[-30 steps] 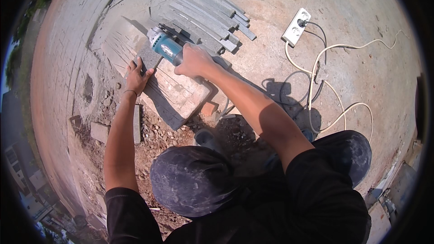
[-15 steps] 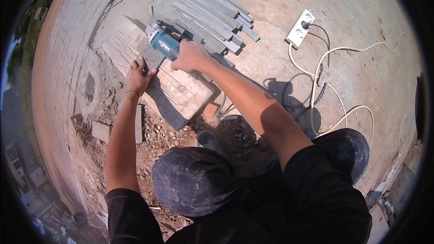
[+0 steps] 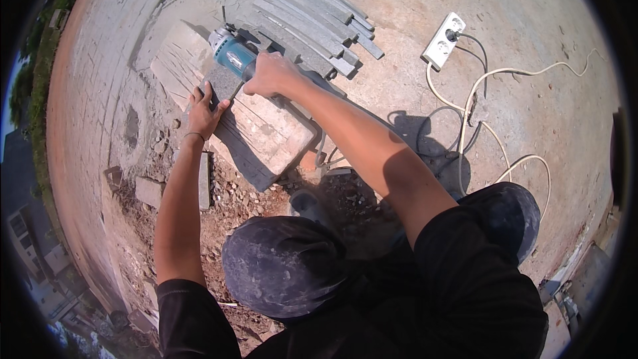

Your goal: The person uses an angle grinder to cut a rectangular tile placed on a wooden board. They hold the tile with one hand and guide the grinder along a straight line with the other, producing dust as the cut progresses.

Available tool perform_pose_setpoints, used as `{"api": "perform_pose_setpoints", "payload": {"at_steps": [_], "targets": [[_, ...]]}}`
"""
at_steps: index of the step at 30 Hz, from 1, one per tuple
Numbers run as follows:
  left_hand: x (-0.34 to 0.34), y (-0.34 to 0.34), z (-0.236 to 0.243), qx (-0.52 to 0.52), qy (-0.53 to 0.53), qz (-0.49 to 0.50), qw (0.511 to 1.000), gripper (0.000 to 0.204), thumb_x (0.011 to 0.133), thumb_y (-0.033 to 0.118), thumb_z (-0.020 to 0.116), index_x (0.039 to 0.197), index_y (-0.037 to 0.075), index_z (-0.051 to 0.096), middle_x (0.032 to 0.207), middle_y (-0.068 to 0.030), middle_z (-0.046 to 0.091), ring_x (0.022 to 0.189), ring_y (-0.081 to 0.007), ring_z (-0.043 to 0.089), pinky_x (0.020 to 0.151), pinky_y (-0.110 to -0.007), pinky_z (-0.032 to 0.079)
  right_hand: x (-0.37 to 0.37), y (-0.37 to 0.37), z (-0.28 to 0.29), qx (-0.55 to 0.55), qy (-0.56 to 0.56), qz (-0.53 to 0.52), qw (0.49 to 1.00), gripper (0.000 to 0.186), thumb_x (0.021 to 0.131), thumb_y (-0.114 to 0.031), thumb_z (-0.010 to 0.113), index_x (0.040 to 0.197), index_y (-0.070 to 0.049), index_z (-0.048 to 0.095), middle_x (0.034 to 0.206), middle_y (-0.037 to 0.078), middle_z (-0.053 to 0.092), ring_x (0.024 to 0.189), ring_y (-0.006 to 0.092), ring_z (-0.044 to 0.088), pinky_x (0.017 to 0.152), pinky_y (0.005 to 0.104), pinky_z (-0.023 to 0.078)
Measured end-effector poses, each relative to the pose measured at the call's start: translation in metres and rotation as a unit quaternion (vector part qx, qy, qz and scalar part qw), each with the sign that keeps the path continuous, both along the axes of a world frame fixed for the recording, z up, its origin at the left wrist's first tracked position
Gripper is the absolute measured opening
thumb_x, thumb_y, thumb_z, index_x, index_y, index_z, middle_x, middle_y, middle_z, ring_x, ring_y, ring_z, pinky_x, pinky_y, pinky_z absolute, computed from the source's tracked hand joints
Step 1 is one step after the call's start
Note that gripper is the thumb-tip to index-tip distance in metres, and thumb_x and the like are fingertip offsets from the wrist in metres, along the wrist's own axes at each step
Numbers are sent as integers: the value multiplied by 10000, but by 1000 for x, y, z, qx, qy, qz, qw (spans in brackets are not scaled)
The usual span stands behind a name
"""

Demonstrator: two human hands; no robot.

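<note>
My right hand is wrapped around the rear body of a teal angle grinder, whose grey head points to the far left. The disc is mostly hidden. Under the tool, a grey stone slab lies on a pale, score-marked block. My left hand presses against the slab's near left edge, thumb and fingers spread apart. Its fingertips sit a short way left of the grinder. How much of the slab lies beneath the tool cannot be seen.
Several grey stone strips lie beyond the block. A white power strip with a dark plug and a looping cream cable is on the concrete to the right. Broken stone and rubble cover the ground before my knees.
The grinder and my right hand have shifted slightly left and toward me. My left hand stays in nearly the same place on the slab.
</note>
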State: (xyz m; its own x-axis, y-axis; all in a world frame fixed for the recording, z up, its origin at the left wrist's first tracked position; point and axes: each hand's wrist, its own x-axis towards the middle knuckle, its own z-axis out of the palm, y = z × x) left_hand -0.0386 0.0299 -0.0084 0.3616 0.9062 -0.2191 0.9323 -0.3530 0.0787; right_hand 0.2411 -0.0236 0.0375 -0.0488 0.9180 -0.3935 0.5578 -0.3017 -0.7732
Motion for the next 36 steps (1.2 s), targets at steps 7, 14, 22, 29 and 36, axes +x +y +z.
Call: {"api": "perform_pose_setpoints", "payload": {"at_steps": [7,14,22,29,36], "targets": [[-2,-1,-1,14,-1,-4,1000,899,853,608,626,1493,40,350,1440,-291,357,1328,-486,352,1073,-513,365,-6,10,-2,21,-10,-14,1000,650,612,-351,768,1076,92,663,1135,278,666,1071,361,667,929,382,530],[0,0,-3,12,-19,-1,1000,899,839,613,640,1496,69,355,1467,-297,335,1348,-502,323,1067,-545,364,-12,27,-13,26,-14,-4,1000,632,618,-392,767,1036,75,689,1096,269,683,1038,359,679,902,389,539],[0,-2,-2,18,3,5,1000,904,836,609,646,1497,66,353,1455,-281,343,1358,-466,325,1052,-560,370,-19,40,-13,8,-20,-8,1000,625,612,-390,765,1040,60,700,1107,257,685,1053,340,677,912,373,538],[0,-1,-1,11,-2,4,1000,908,837,618,638,1504,75,347,1466,-287,335,1363,-457,323,1055,-570,364,-17,43,-10,0,-19,-1,1000,629,609,-396,771,1050,48,704,1119,245,685,1061,329,676,915,367,535],[-2,0,0,9,-12,1,1000,915,837,622,636,1500,59,352,1451,-297,347,1340,-449,349,1047,-565,367,-18,43,-12,-3,-16,6,1000,645,606,-409,769,1060,44,700,1122,244,684,1055,326,678,913,364,535]]}}
